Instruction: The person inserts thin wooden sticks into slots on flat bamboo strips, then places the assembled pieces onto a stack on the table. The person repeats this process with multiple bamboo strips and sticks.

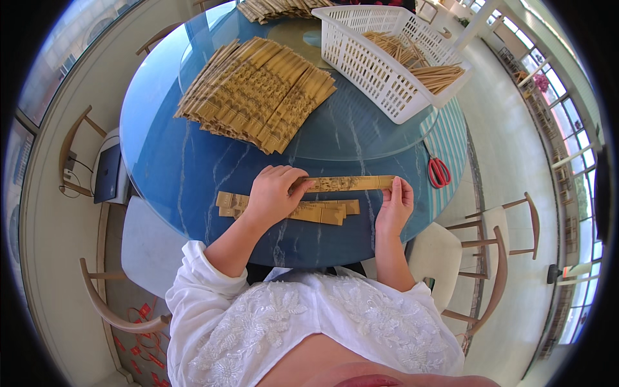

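Observation:
My left hand (pixel 274 191) pinches the left end of a long tan paper sleeve (pixel 348 184) held level above the blue round table (pixel 180 168). At the sleeve's right end, my right hand (pixel 394 205) grips it with fingers curled up around the tip. Under both hands a small stack of the same tan sleeves (pixel 316 211) lies flat near the table's front edge. What the sleeve contains cannot be made out.
A big fanned pile of tan sleeves (pixel 258 93) covers the glass turntable (pixel 361 138). A white plastic basket (pixel 387 55) of wooden chopsticks sits at the back right. Red scissors (pixel 439 171) lie at the right. Wooden chairs (pixel 496 258) ring the table.

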Demonstrator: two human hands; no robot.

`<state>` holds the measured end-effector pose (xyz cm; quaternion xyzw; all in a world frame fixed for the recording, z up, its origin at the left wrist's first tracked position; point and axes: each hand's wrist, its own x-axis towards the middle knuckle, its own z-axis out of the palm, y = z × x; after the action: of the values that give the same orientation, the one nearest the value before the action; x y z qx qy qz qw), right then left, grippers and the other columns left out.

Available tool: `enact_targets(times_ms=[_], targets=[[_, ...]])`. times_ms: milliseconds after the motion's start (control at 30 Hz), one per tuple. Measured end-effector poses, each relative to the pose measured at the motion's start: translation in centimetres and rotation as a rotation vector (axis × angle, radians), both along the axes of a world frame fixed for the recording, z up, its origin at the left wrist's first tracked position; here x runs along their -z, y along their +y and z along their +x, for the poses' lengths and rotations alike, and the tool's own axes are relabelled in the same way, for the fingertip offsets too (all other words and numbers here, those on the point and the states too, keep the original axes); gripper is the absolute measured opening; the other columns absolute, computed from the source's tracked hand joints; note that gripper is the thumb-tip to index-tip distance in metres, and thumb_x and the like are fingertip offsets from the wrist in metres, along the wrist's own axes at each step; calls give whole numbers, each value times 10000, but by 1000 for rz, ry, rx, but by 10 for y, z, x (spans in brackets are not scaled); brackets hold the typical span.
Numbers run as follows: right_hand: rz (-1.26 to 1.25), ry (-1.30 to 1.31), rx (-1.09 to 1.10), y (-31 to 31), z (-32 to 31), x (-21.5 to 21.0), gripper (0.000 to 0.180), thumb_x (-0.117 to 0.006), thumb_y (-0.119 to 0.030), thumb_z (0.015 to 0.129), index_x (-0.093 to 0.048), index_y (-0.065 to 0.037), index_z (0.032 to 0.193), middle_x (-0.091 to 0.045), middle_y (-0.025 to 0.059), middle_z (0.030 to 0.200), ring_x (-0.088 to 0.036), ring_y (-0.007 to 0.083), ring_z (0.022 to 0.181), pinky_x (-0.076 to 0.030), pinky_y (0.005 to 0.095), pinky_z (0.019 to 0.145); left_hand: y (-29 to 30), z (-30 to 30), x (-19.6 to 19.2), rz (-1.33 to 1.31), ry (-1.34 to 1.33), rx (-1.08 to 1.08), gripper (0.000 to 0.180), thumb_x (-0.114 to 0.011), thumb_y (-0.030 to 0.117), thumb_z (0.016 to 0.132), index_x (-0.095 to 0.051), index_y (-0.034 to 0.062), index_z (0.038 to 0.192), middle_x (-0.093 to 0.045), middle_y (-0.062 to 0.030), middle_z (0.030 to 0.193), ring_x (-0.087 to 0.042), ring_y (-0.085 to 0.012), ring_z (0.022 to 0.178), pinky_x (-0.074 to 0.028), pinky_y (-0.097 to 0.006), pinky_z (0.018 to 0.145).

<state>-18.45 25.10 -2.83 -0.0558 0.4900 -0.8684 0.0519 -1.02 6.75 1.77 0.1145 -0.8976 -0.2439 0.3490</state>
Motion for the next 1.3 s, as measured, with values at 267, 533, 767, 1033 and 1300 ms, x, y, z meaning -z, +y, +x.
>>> enact_targets(times_ms=[267, 533, 767, 1033, 1300], targets=[[-36, -89, 101, 4, -11, -1, 121, -651, -133, 892, -594, -36, 936, -618, 41, 915, -608, 117, 832, -529, 253, 758, -16, 5, -5, 804, -150, 12, 150, -629, 123, 905, -637, -8, 977, -630, -32, 730, -619, -94, 615, -454, -228, 499], [-69, -40, 98, 3, -10, -2, 150, -632, -110, 901, -605, -3, 1002, -621, 72, 986, -614, 135, 862, -537, 270, 779, -19, 4, 0, 1224, -33, 190, 203, -569, 83, 933, -561, -56, 1081, -639, -91, 890, -687, -206, 816, -578, -272, 652], [-1, 78, 132, 1, -5, -3, 215, -600, -70, 914, -598, 25, 1107, -616, 94, 1067, -619, 149, 898, -541, 284, 793, -22, 3, 2, 1294, 14, 235, 234, -542, 91, 948, -539, -65, 1122, -628, -128, 1011, -677, -258, 906, -592, -306, 729], [110, 153, 150, 1, -1, -2, 306, -590, -53, 915, -574, 48, 1203, -640, 112, 1059, -633, 143, 838, -549, 284, 762, -19, 2, 5, 1331, 48, 220, 220, -537, 91, 951, -531, -59, 1112, -617, -115, 1000, -678, -259, 902, -591, -310, 750], [186, 217, 162, 1, 4, -4, 285, -594, -44, 910, -593, 56, 1177, -664, 116, 992, -638, 138, 797, -558, 277, 730, -23, 4, 0, 1342, 61, 184, 214, -535, 71, 946, -534, -81, 1096, -621, -119, 972, -683, -254, 878, -591, -302, 751]])
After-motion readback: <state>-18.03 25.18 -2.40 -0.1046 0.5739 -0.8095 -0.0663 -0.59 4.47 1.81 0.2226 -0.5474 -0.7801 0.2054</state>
